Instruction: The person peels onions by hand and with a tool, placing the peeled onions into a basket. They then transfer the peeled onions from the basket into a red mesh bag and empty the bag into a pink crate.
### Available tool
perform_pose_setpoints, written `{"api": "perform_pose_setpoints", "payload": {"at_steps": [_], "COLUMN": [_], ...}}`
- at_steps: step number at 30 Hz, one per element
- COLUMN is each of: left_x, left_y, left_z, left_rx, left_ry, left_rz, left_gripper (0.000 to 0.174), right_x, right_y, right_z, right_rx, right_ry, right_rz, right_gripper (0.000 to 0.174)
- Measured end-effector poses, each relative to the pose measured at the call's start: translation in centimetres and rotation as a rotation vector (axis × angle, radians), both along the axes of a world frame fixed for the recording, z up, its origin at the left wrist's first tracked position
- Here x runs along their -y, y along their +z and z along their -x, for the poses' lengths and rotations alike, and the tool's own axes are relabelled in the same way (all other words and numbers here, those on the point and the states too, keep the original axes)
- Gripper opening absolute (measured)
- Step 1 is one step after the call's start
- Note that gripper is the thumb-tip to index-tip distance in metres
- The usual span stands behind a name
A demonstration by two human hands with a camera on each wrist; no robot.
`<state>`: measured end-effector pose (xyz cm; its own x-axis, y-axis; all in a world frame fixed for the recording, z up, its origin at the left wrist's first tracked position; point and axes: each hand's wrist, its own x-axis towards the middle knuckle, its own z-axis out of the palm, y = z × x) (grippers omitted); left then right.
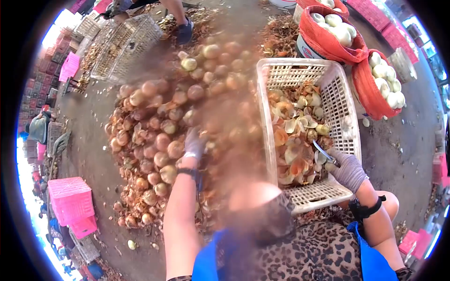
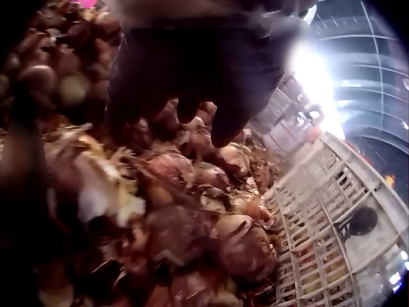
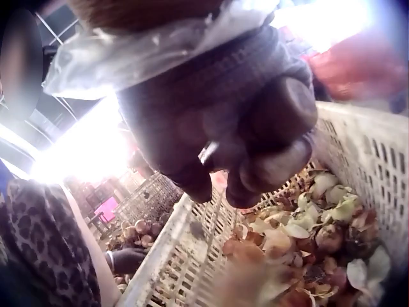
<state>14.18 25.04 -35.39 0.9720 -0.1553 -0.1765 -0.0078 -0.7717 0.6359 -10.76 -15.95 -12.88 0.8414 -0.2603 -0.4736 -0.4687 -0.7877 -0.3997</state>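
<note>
My left hand [image 1: 193,144], in a pale glove, reaches into a large heap of unpeeled onions [image 1: 152,154] on the ground. In the left wrist view its fingers [image 2: 225,121] point down over the onions, spread a little, with no onion gripped among them. My right hand [image 1: 349,172], also gloved, grips a knife [image 1: 322,151] over the near right side of a white plastic crate [image 1: 347,103]. Onion skins and peeled-off layers [image 1: 293,140] fill the lower part of that crate. From the right wrist, the curled fingers [image 3: 281,166] hide most of the knife.
Peeled white onions [image 1: 335,25] fill red-lined buckets [image 1: 311,28] beyond the crate, with another red bag [image 1: 370,91] at right. Pink crates [image 1: 70,199] stand on the left. A second white crate [image 1: 124,49] lies farther off, near another person's foot [image 1: 185,32]. A blur covers the middle of the head view.
</note>
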Motion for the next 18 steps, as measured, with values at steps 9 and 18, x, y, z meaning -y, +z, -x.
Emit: {"api": "perform_pose_setpoints", "payload": {"at_steps": [9, 18], "left_x": [15.6, 9.8], "left_y": [2.0, 1.2], "left_z": [-13.5, -7.7], "left_rx": [-0.289, -0.321], "left_ry": [-0.305, -0.238], "left_rz": [0.330, -0.416], "left_gripper": [0.043, 0.072], "right_x": [-0.1, 0.4], "right_y": [-1.9, -2.4], "right_z": [-3.8, -4.7], "right_rx": [-0.084, -0.148], "right_ry": [0.008, 0.084], "right_rz": [0.030, -0.004], "right_gripper": [0.042, 0.047]}}
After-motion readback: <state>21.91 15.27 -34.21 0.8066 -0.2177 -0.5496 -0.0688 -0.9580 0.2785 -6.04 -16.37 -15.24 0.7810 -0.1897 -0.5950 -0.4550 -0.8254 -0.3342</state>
